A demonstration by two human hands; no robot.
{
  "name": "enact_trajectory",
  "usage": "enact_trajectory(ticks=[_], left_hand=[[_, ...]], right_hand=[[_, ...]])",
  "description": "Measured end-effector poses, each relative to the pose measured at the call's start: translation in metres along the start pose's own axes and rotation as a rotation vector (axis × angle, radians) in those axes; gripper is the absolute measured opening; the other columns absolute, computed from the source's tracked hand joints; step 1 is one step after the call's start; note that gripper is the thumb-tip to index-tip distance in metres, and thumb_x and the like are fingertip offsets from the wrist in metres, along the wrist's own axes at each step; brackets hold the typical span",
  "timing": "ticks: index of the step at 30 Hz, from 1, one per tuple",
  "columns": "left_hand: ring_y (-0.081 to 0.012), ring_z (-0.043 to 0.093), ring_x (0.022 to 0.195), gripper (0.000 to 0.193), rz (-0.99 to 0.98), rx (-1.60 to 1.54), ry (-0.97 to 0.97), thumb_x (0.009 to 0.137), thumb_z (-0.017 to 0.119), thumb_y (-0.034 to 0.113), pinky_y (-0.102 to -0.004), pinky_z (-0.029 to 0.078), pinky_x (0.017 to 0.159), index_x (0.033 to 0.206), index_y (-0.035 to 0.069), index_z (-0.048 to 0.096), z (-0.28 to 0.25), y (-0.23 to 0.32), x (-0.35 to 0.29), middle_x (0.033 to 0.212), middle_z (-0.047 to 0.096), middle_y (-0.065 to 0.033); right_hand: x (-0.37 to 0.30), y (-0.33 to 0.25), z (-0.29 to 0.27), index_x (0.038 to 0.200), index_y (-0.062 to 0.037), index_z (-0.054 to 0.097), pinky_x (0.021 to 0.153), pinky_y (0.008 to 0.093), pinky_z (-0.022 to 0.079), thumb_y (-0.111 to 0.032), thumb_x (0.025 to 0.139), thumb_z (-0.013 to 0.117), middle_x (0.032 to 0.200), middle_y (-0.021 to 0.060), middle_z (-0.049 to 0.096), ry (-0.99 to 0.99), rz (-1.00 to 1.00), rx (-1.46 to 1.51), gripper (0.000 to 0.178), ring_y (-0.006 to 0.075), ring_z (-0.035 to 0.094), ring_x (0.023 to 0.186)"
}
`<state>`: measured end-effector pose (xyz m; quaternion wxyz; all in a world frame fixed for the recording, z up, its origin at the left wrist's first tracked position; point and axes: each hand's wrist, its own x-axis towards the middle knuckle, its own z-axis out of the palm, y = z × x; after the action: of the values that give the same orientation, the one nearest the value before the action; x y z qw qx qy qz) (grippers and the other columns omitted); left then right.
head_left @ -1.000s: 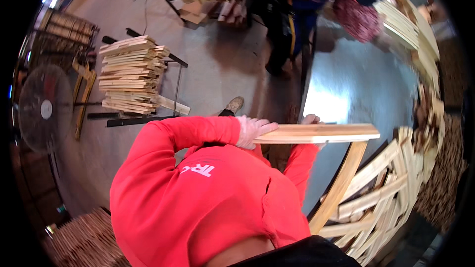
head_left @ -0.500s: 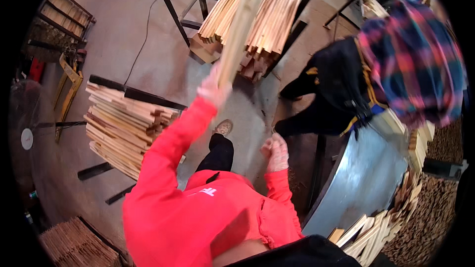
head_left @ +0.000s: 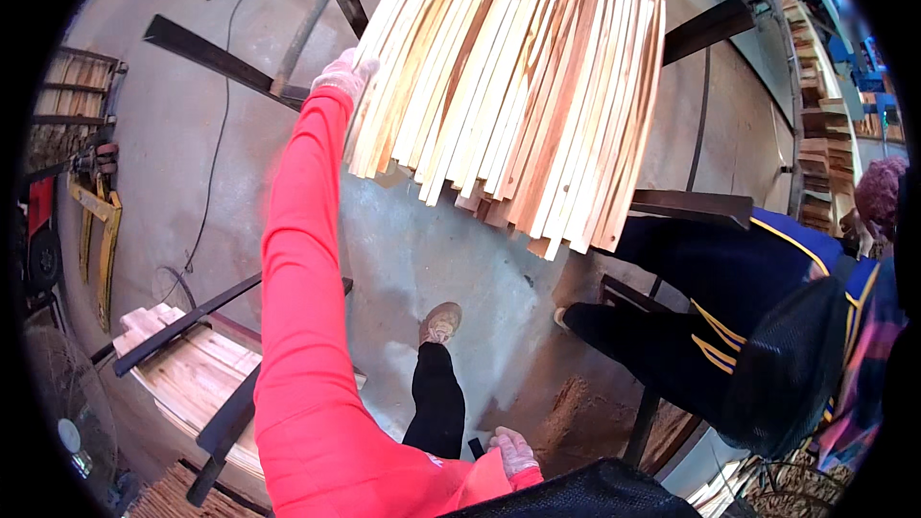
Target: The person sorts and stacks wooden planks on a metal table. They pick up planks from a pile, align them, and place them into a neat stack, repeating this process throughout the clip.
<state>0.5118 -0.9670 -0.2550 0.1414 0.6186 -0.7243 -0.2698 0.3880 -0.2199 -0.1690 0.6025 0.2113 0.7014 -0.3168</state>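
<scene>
A wide stack of long, thin wooden strips [head_left: 508, 86] lies on a rack with dark metal posts, far ahead of me. My left hand [head_left: 347, 75], in a pale glove, reaches to the stack's left edge. Its fingers are closed around the outermost wooden strip [head_left: 369, 120], which lies against the others. The strips' near ends are uneven, some jutting further toward me. Low by my body is my right hand [head_left: 515, 451], also gloved, its fingers loosely curled with nothing visible in them.
Dark metal posts [head_left: 216, 58] stick out around the stack. More wooden boards [head_left: 197, 350] sit in a second rack at lower left. A co-worker in dark clothes with yellow trim [head_left: 758, 317] bends close by on the right. A cable [head_left: 225, 105] crosses the floor; a yellow metal frame [head_left: 99, 240] stands far left.
My left hand has brought the raised wooden strip down to the stack's left edge. My view has moved closer to the stack. My right hand has dropped nearer my body.
</scene>
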Motion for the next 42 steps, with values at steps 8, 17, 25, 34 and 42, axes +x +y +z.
enact_trajectory(ticks=[8,17,25,34,42], left_hand=[[-0.0287,0.055,0.121,0.052,-0.210,0.069,-0.396,0.102,0.025,0.035,-0.0363,0.040,0.104,0.133,0.000,0.048,0.019,-0.017,0.044,0.130,0.057,-0.0208],[-0.0327,0.051,0.126,0.055,0.325,0.537,-0.428,0.101,0.023,0.039,-0.0386,0.037,0.108,0.134,0.004,0.050,-0.022,0.049,-0.022,0.134,0.053,-0.0239],[-0.0397,0.049,0.127,0.058,0.950,1.218,-1.318,0.097,0.031,0.050,-0.0431,0.036,0.109,0.132,0.010,0.055,0.042,0.127,-0.306,0.135,0.052,-0.0273],[-0.0254,0.065,0.080,0.057,1.240,0.816,-1.619,0.090,0.047,0.058,-0.0385,0.050,0.076,0.093,0.006,0.070,0.038,0.324,-0.760,0.083,0.069,-0.0132],[-0.0176,0.062,0.083,0.046,1.379,0.522,-1.935,0.096,0.046,0.046,-0.0297,0.049,0.078,0.112,0.007,0.063,0.126,0.363,-1.072,0.097,0.066,-0.0080]], right_hand=[[0.008,0.016,0.010,0.129,-0.0057,0.054,0.065,0.0312,0.055,-0.025,0.096,0.057,0.088,0.0038,0.061,0.091,0.006,-0.036,0.038,0.0140,0.059,0.071],[-0.044,0.029,-0.040,0.101,-0.0051,0.062,0.076,0.0429,0.052,-0.032,0.093,0.049,0.095,0.0155,0.065,0.181,-0.205,-0.420,0.031,0.0311,0.065,0.084],[-0.176,0.107,-0.169,0.118,-0.0100,0.064,0.093,0.0438,0.049,-0.035,0.087,0.055,0.111,0.0180,0.068,0.721,-0.110,-0.525,0.040,0.0358,0.063,0.107],[-0.229,0.311,-0.429,0.124,-0.0111,0.056,0.093,0.0453,0.050,-0.027,0.085,0.060,0.134,0.0181,0.054,1.146,0.197,-0.487,0.043,0.0365,0.057,0.117],[-0.227,0.448,-0.622,0.149,-0.0118,0.027,0.106,0.0482,0.036,-0.033,0.071,0.076,0.138,0.0176,0.049,1.127,-0.005,-0.652,0.095,0.0336,0.047,0.128]])
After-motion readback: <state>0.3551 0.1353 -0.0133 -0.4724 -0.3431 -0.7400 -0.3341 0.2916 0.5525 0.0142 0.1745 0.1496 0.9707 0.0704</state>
